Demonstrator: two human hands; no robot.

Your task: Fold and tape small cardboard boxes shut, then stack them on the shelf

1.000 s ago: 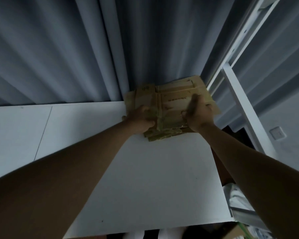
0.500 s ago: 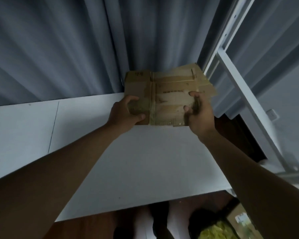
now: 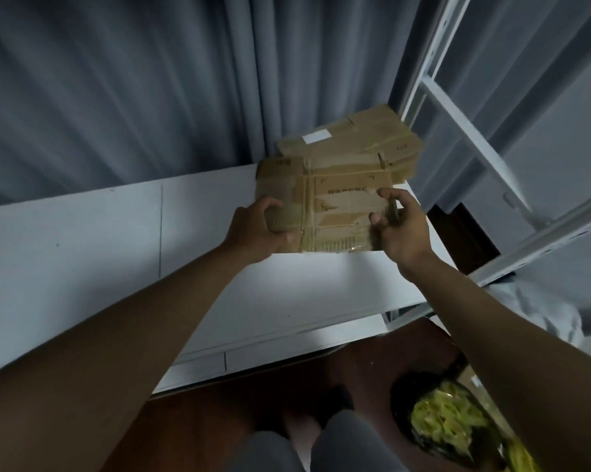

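Head view: both hands hold one flattened cardboard box [image 3: 335, 207], tan corrugated board, creased, with glossy tape strips and faint printed marks too blurred to read. Left hand [image 3: 258, 231] grips its left end, fingers curled over the top face, thumb at the lower edge. Right hand [image 3: 401, 229] pinches its right edge between thumb and curled fingers. The box is lifted above the white smooth tabletop [image 3: 117, 240]. Just beyond the grip, a stack of flattened boxes [image 3: 365, 144] lies at the table's far right corner, a white label on top; its near part is hidden by the held box. Grey pleated curtain [image 3: 134, 90] behind. White metal rack frame [image 3: 464, 137] right of the grip, cut off by the picture edge. Below, a dark bag with yellow-green contents [image 3: 450, 420], unclear.
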